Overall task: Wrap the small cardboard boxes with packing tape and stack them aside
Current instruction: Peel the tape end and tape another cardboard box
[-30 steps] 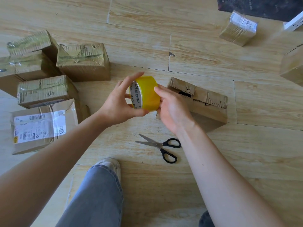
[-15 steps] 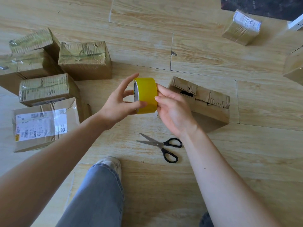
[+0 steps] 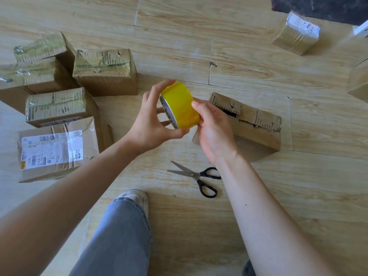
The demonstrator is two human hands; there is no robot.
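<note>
My left hand (image 3: 151, 124) grips a roll of yellow packing tape (image 3: 180, 105) by its rim, thumb below and fingers above, held in the air over the floor. My right hand (image 3: 213, 128) touches the roll's outer face with curled fingers on its right side. Right behind that hand a torn, untaped cardboard box (image 3: 256, 124) lies on the wooden floor (image 3: 179, 36). A group of several taped boxes (image 3: 105, 70) sits at the left, the nearest one (image 3: 53, 148) bearing a white shipping label.
Black-handled scissors (image 3: 199, 176) lie open on the floor below my hands. Another wrapped box (image 3: 294, 33) sits far right near a dark mat (image 3: 322, 6); a box edge (image 3: 358, 82) shows at the right border. My jeans leg and white shoe (image 3: 135, 198) are below.
The tape roll has turned in my hands so more of its yellow outer face shows. My right fingers have shifted along its right side. Boxes and scissors have not moved.
</note>
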